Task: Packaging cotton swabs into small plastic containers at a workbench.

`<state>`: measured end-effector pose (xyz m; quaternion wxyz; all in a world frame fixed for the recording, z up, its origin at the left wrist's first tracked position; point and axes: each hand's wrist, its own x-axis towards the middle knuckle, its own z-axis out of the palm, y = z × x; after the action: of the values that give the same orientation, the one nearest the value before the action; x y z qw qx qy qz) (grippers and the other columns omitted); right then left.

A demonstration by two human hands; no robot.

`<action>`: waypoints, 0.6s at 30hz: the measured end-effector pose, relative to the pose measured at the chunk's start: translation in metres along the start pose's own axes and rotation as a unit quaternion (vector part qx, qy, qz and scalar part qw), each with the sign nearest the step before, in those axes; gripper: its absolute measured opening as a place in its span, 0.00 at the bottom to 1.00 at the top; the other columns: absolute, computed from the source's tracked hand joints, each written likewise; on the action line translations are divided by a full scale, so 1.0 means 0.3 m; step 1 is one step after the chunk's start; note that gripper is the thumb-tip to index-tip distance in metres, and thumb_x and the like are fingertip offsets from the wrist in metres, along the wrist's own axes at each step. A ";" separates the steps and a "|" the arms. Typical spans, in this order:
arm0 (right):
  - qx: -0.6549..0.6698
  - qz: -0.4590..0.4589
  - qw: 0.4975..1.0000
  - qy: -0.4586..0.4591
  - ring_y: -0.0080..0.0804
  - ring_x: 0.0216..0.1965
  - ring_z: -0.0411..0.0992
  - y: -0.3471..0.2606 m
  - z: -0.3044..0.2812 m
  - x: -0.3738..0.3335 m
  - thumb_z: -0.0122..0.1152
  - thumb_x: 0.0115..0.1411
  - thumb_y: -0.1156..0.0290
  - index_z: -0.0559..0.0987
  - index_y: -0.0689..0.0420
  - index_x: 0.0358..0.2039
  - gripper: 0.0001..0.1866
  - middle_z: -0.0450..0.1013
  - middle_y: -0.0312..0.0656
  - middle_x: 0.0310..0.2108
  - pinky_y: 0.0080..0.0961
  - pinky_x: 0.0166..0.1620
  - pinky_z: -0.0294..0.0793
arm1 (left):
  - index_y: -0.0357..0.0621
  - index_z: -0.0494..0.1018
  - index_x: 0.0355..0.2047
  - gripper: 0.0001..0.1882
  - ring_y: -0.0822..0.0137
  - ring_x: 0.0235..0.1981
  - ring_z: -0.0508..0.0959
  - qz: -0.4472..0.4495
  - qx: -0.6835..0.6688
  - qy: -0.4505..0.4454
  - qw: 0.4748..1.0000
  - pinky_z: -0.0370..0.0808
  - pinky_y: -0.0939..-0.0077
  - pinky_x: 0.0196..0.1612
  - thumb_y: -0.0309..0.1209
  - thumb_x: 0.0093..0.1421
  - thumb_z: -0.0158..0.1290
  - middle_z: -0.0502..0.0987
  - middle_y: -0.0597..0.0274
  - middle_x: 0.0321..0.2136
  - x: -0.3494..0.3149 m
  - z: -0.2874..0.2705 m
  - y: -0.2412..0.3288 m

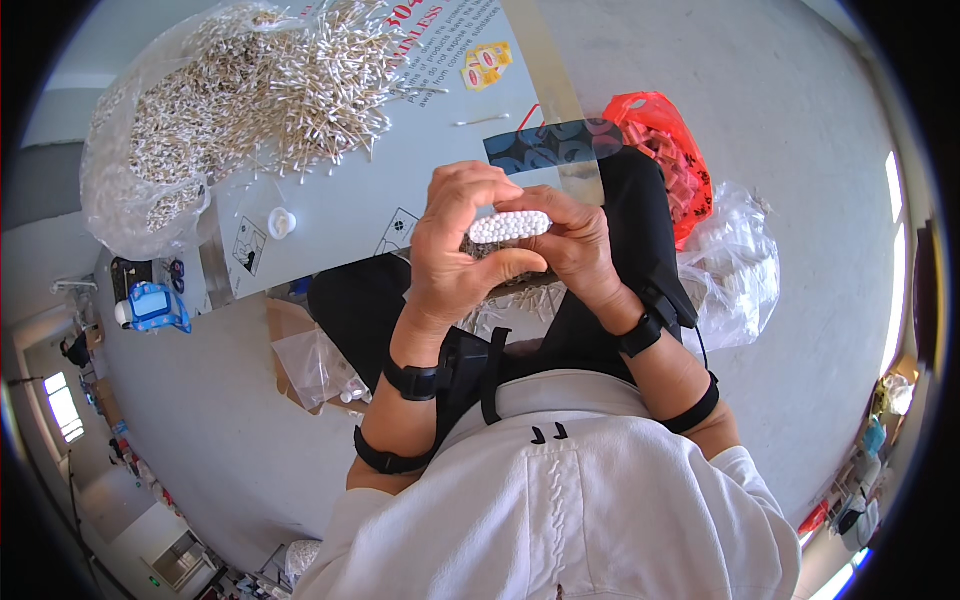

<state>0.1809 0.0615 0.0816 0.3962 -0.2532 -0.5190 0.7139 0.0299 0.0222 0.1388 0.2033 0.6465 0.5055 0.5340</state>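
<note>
A tight bundle of cotton swabs (510,227) sits between my two hands, its white tips facing up in an oblong block. My left hand (450,245) is curved around its left side, the thumb stretched along the near side. My right hand (578,245) closes on the bundle's right end with bent fingers. The sticks below the tips are mostly hidden by my hands. More loose swabs (535,300) show beneath, between my legs. Ahead on the grey table (350,190) lies a large heap of cotton swabs (330,90), spilling from a clear plastic bag (105,200).
On the table are a small white tub (282,222), yellow packets (486,66), a single swab (482,120) and a dark patterned strip (555,145). A red bag (650,110) and a clear bag (735,265) stand right. Left are a cardboard box (290,375) and a blue wipes pack (158,306).
</note>
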 end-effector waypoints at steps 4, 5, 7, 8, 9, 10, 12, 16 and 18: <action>0.007 -0.005 1.000 0.015 0.25 0.45 0.73 -0.008 0.001 0.000 0.65 0.52 0.86 0.81 0.63 0.44 0.17 0.76 0.40 0.42 0.21 0.49 0.74 | 0.42 0.79 0.32 0.19 0.59 0.43 0.75 0.012 0.045 -0.017 0.999 0.74 0.68 0.46 0.38 0.42 0.70 0.79 0.63 0.33 -0.002 -0.045 -0.011; 0.007 -0.005 1.000 0.015 0.25 0.45 0.73 -0.008 0.001 0.000 0.65 0.52 0.86 0.81 0.63 0.44 0.17 0.76 0.40 0.42 0.21 0.49 0.74 | 0.43 0.80 0.33 0.19 0.60 0.44 0.75 0.015 0.062 -0.031 0.997 0.74 0.68 0.47 0.38 0.42 0.70 0.80 0.64 0.33 -0.005 -0.051 -0.018; -0.025 -0.012 1.000 0.013 0.25 0.45 0.73 -0.007 -0.001 0.001 0.66 0.51 0.85 0.81 0.63 0.44 0.17 0.76 0.40 0.43 0.21 0.49 0.74 | 0.43 0.80 0.33 0.19 0.60 0.43 0.75 0.022 0.061 -0.034 0.997 0.74 0.69 0.47 0.37 0.42 0.70 0.80 0.64 0.34 -0.008 -0.055 -0.025; -0.025 -0.012 1.000 0.013 0.25 0.45 0.73 -0.003 0.000 0.001 0.66 0.51 0.85 0.81 0.63 0.44 0.17 0.76 0.40 0.43 0.21 0.49 0.74 | 0.43 0.80 0.33 0.19 0.60 0.43 0.75 0.028 0.060 -0.036 0.997 0.74 0.69 0.47 0.37 0.42 0.70 0.80 0.65 0.34 -0.009 -0.056 -0.028; -0.017 -0.016 1.000 0.013 0.24 0.45 0.73 0.002 0.000 0.001 0.67 0.51 0.85 0.81 0.63 0.43 0.17 0.76 0.40 0.43 0.21 0.49 0.74 | 0.43 0.80 0.33 0.19 0.60 0.43 0.75 0.028 0.060 -0.037 0.997 0.74 0.69 0.47 0.37 0.42 0.70 0.80 0.65 0.34 -0.010 -0.057 -0.030; -0.009 -0.020 1.000 0.014 0.24 0.45 0.73 0.005 0.001 0.001 0.67 0.51 0.84 0.81 0.63 0.43 0.17 0.76 0.40 0.43 0.21 0.49 0.74 | 0.43 0.80 0.33 0.19 0.60 0.43 0.76 0.025 0.058 -0.039 0.997 0.74 0.69 0.47 0.37 0.41 0.70 0.80 0.64 0.34 -0.011 -0.058 -0.031; -0.004 -0.019 1.000 0.015 0.24 0.45 0.73 0.004 0.007 0.001 0.67 0.51 0.84 0.81 0.63 0.43 0.17 0.76 0.40 0.43 0.21 0.49 0.74 | 0.43 0.79 0.33 0.19 0.60 0.43 0.76 0.022 0.056 -0.041 0.997 0.74 0.69 0.47 0.36 0.41 0.70 0.80 0.63 0.34 -0.010 -0.058 -0.029; -0.020 0.003 1.000 0.016 0.25 0.45 0.72 0.006 0.003 0.003 0.65 0.53 0.83 0.80 0.63 0.43 0.15 0.76 0.41 0.43 0.22 0.48 0.73 | 0.43 0.79 0.34 0.20 0.59 0.44 0.75 0.006 0.024 -0.020 0.999 0.73 0.67 0.48 0.33 0.40 0.71 0.79 0.62 0.34 0.003 -0.039 -0.011; -0.019 -0.013 1.000 0.012 0.25 0.45 0.72 0.007 0.003 0.006 0.65 0.54 0.83 0.80 0.63 0.43 0.15 0.76 0.41 0.42 0.22 0.48 0.73 | 0.43 0.78 0.35 0.21 0.58 0.44 0.75 0.001 0.016 -0.009 1.000 0.73 0.67 0.48 0.32 0.40 0.71 0.79 0.61 0.34 0.012 -0.029 0.001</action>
<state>0.1786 0.0622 0.0801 0.4067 -0.2621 -0.5314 0.6954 0.0219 0.0228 0.1438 0.1970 0.6545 0.5118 0.5204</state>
